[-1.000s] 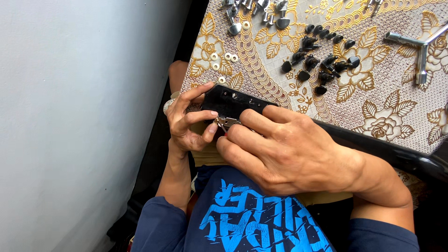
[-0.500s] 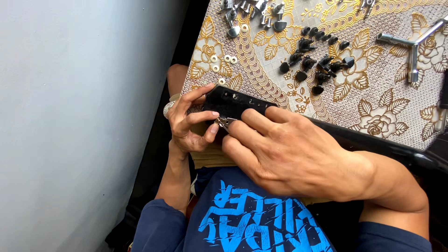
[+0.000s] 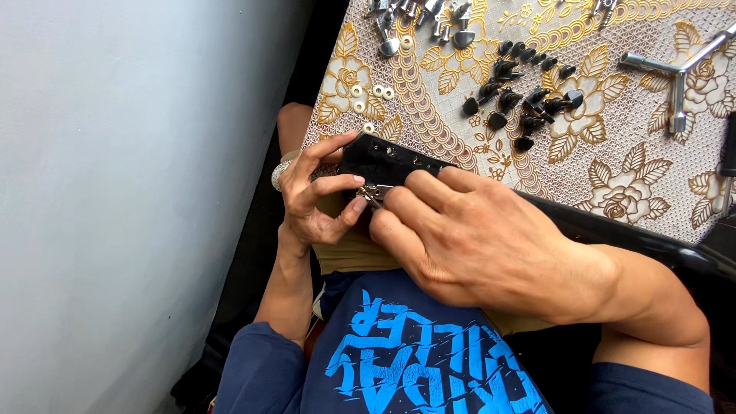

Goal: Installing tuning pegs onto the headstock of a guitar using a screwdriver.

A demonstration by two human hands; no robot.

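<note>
A: Report the position of the work item.

B: The black headstock [image 3: 383, 161] sits left of centre in the frame, at the lower edge of the floral tabletop [image 3: 613, 184]. Its black neck [image 3: 636, 234] runs off toward the lower right of the frame.

A: State of each hand?

B: The left hand [image 3: 314, 203] is wrapped around the end of the headstock, thumb on top and fingers curled beneath. The right hand [image 3: 475, 238] is closed narrow, its fingertips pinching a small metal tuner part [image 3: 373, 192] against the near side of the headstock. The 2 hands touch at that point.

A: What indicates progress?

B: Judged from the layout, the job is at an early or middle stage. 1 metal part is being handled at the headstock. Small fittings show along the top face of the headstock, but how many positions are fitted cannot be told.

A: What lies loose?

B: A cluster of black tuner knobs [image 3: 525, 100] lies at upper centre, well apart from the hands. Several chrome tuner parts [image 3: 429, 23] lie at the top edge. A few white washers [image 3: 372, 96] lie near the upper left of the tabletop. A chrome 3-armed wrench [image 3: 678, 73] lies at upper right. All of these are untouched, so much hardware appears still to be dealt with.
</note>
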